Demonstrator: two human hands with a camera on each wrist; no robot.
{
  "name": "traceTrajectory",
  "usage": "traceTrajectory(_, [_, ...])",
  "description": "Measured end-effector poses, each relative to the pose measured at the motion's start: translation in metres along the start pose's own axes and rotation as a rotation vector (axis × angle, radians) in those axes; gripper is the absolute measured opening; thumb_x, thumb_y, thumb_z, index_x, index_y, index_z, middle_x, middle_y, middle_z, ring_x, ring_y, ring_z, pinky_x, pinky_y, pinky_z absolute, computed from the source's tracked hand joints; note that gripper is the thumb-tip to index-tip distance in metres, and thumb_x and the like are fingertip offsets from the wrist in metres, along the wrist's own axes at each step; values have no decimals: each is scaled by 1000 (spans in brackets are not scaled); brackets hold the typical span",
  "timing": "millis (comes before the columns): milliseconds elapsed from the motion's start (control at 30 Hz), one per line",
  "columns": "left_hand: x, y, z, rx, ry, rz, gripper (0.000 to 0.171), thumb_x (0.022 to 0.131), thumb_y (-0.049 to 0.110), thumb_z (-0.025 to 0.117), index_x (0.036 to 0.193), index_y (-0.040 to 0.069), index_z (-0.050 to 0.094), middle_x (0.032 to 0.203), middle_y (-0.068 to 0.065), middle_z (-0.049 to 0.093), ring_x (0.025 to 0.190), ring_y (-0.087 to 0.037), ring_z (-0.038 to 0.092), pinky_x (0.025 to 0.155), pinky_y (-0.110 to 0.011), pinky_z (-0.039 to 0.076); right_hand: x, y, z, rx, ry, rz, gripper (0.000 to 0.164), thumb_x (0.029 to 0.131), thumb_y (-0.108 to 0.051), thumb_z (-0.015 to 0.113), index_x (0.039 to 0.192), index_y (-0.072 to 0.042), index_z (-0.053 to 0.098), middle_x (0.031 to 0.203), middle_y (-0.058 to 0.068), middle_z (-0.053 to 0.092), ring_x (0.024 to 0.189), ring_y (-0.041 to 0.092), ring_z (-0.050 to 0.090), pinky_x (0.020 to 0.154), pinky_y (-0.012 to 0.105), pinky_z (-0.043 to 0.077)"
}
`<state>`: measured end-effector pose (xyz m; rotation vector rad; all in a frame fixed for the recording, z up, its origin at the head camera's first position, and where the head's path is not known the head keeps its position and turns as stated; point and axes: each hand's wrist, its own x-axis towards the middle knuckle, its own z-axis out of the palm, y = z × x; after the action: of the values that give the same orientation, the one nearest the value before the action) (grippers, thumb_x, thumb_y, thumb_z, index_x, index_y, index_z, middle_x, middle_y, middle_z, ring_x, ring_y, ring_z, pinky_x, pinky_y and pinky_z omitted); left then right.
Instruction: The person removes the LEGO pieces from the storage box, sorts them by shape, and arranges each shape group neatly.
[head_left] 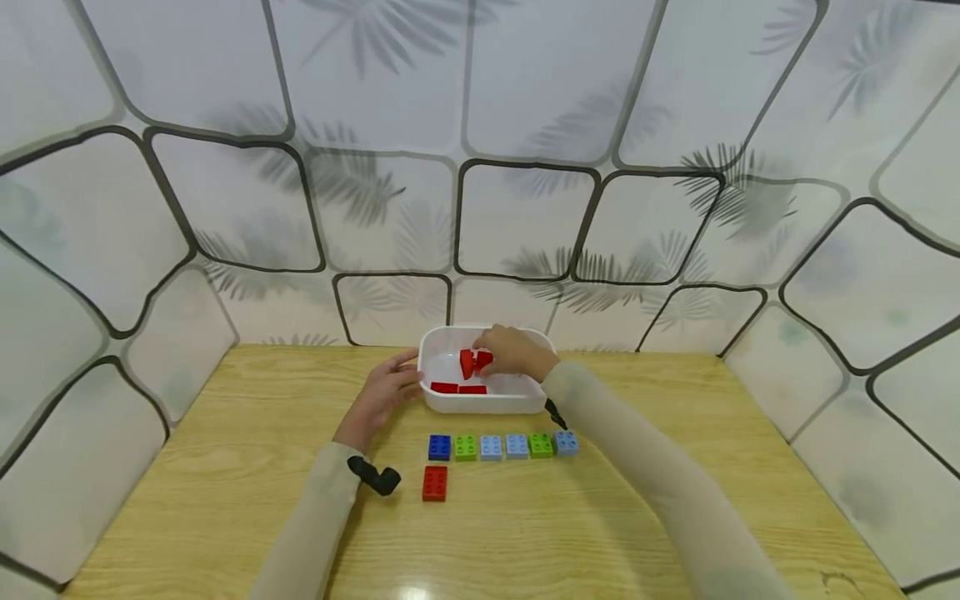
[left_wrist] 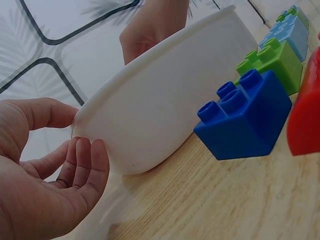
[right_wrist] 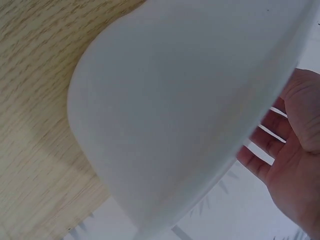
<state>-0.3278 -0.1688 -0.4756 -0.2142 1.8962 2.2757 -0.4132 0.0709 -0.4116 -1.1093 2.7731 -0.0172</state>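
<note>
A white plastic tub stands on the table against the back wall. My left hand rests against its left end, thumb at the rim and fingers touching the outer wall in the left wrist view. Inside the tub, my right hand has its fingers and thumb around a red toy brick. Right beside that is another red brick. Two more red bricks lie along the tub's near wall. In the right wrist view, the tub wall hides the right fingertips.
In front of the tub, several bricks form a row, from a dark blue brick through green bricks and light blue bricks. A red brick lies nearer, below the dark blue one. Patterned panels surround the wooden table.
</note>
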Motion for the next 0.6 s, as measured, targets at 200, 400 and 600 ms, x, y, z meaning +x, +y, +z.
traceTrajectory(200, [1, 0, 0, -5, -3, 4, 56, 100, 2, 58, 154, 8, 44, 145, -22, 48, 115, -22, 58, 85, -22, 57, 4, 0, 2, -23, -11, 10, 48, 91, -32, 78, 132, -7, 68, 130, 9, 69, 120, 27, 60, 109, 42, 48])
traceTrajectory(400, [0, 1, 1, 0, 1, 12, 56, 100, 1, 58, 154, 8, 44, 143, -22, 49, 112, -21, 59, 84, -22, 57, 9, 1, 9, -67, -10, 1, 37, 91, -32, 78, 120, -11, 72, 114, 4, 72, 104, 20, 63, 100, 37, 52])
traceTrajectory(600, [-1, 2, 0, 5, 3, 6, 56, 100, 1, 58, 154, 8, 44, 144, -22, 49, 114, -22, 59, 84, -22, 57, 10, 1, 13, -101, -12, 3, 40, 92, -31, 77, 126, -11, 71, 114, 4, 72, 103, 20, 62, 100, 36, 52])
